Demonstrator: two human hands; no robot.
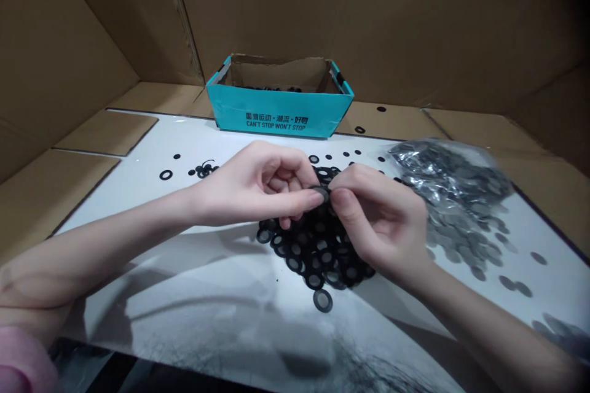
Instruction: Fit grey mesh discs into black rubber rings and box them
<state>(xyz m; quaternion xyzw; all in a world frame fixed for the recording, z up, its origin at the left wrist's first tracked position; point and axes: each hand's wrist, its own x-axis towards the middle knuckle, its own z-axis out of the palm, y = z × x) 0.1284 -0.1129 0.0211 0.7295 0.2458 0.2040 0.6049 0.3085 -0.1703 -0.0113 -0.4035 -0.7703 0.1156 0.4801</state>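
Between the fingertips of both hands is a black ring with a grey centre (pixel 321 193). My left hand (pixel 271 187) pinches it between thumb and forefinger, the other fingers curled. My right hand (pixel 380 209) is closed at the ring's right edge, thumb against forefinger; whether it grips the ring or a small piece of it I cannot make out. Below the hands lies a pile of similar black rings (pixel 318 252) with grey centres, partly hidden by the fingers. One such ring (pixel 322 301) rests in front of the pile.
A turquoise box (pixel 279 112) with black pieces inside stands at the back. To the right, a clear plastic bag (pixel 452 172) holds grey discs, and loose grey discs (pixel 465 245) spill before it. Small black discs (pixel 205 169) lie left. Cardboard walls (pixel 369 24) surround the white table (pixel 184 282).
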